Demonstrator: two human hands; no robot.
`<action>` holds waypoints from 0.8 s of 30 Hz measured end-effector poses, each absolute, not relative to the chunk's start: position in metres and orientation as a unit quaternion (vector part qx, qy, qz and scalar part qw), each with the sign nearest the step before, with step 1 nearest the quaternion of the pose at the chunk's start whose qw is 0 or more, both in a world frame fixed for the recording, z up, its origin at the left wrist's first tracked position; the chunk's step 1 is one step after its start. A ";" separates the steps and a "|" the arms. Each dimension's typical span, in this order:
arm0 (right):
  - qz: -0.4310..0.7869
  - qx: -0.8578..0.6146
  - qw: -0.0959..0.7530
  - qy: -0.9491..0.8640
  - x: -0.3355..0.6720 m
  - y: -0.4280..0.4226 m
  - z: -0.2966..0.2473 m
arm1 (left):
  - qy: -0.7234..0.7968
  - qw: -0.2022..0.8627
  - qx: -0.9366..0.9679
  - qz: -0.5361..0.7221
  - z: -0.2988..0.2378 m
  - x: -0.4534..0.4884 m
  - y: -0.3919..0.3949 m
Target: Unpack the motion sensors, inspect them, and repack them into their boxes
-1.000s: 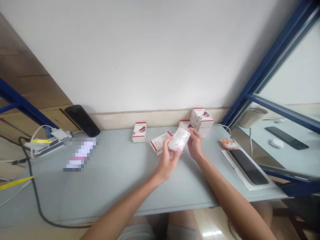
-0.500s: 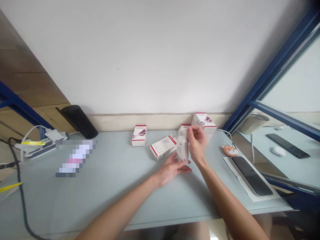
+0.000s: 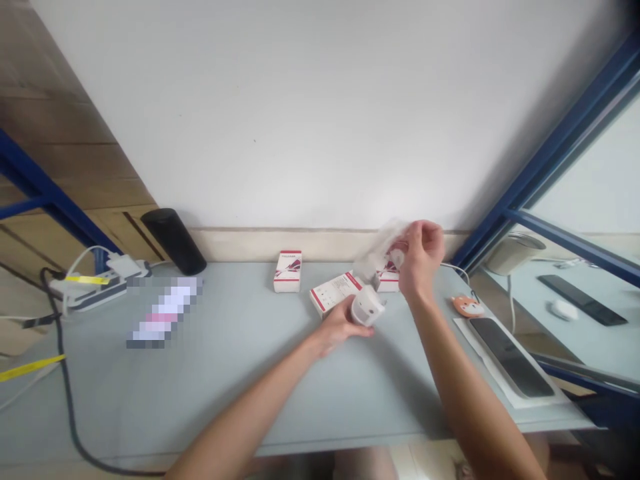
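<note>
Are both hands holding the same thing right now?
No, the left hand holds a white device, while the right hand holds up a clear plastic bag.

left fingers (image 3: 361, 330) curved, right fingers (image 3: 431, 231) bunched

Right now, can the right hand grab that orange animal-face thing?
Probably yes: the orange animal-face thing lies near the right hand with nothing on top, though that hand holds a clear bag, which may need putting down first.

One held gadget (image 3: 369, 305), one bag (image 3: 373, 259), three-plus boxes (image 3: 288, 273) show.
</note>
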State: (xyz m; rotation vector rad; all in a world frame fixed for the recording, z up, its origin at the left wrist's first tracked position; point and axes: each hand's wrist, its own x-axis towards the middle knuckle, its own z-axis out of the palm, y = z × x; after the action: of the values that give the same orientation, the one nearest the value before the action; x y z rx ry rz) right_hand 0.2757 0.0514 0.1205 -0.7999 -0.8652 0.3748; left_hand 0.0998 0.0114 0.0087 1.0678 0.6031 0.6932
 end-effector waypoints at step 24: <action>-0.058 -0.596 0.487 -0.636 0.296 0.068 0.018 | 0.197 0.821 0.465 0.266 0.005 0.084 0.029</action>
State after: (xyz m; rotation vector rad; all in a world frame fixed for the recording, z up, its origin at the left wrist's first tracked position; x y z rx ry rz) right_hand 0.2963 0.0678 0.0176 -1.4492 -1.5474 -0.1414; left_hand 0.0841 0.0294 0.0052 0.9900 0.4201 0.5669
